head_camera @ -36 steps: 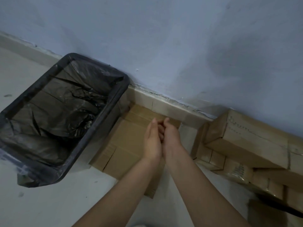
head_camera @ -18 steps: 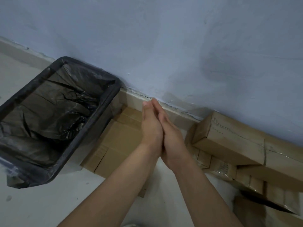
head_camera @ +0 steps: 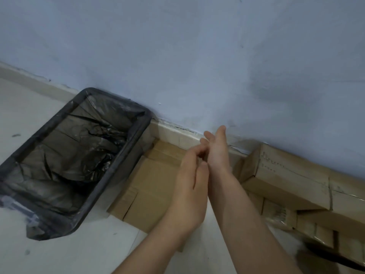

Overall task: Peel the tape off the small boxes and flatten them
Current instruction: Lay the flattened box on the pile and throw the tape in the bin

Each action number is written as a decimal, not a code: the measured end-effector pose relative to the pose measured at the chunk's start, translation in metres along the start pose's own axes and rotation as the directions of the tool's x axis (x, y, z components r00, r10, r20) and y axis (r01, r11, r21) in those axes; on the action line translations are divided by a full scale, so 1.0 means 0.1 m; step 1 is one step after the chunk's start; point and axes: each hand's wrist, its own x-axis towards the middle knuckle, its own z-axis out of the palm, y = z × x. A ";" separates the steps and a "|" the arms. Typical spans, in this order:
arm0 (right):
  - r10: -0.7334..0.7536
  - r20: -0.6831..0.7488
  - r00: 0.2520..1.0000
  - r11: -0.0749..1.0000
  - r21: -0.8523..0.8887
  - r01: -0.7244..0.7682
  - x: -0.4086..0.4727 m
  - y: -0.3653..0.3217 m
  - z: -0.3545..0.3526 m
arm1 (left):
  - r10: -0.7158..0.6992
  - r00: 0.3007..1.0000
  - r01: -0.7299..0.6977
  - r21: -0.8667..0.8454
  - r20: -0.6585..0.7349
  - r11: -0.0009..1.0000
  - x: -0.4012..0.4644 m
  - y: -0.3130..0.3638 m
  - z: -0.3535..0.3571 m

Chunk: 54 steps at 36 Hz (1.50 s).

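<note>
Two bare hands, left hand (head_camera: 190, 186) and right hand (head_camera: 217, 153), are pressing together above the flattened brown cardboard box (head_camera: 150, 186); left fingers curling emptily, right fingers straight.

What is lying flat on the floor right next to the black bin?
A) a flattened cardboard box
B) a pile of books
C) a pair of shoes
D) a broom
A: a flattened cardboard box lies flat on the floor beside the black bin, partly under the hands.
</note>
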 end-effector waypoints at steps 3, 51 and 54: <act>-0.055 -0.117 0.992 0.998 0.032 0.059 0.14 0.15 0.01 | 0.073 0.995 -0.068 0.073 -0.068 0.995 -0.02 0.03 -0.24; -0.497 0.277 0.822 -0.122 -0.960 0.251 -0.37 -0.21 -0.07 | 0.092 0.982 0.132 0.945 -0.166 0.298 0.75 0.28 -1.86; -0.455 0.305 0.837 -0.240 -0.947 0.215 -0.60 -0.37 -0.12 | 0.137 0.989 0.020 0.953 -0.064 0.303 0.67 0.58 -1.57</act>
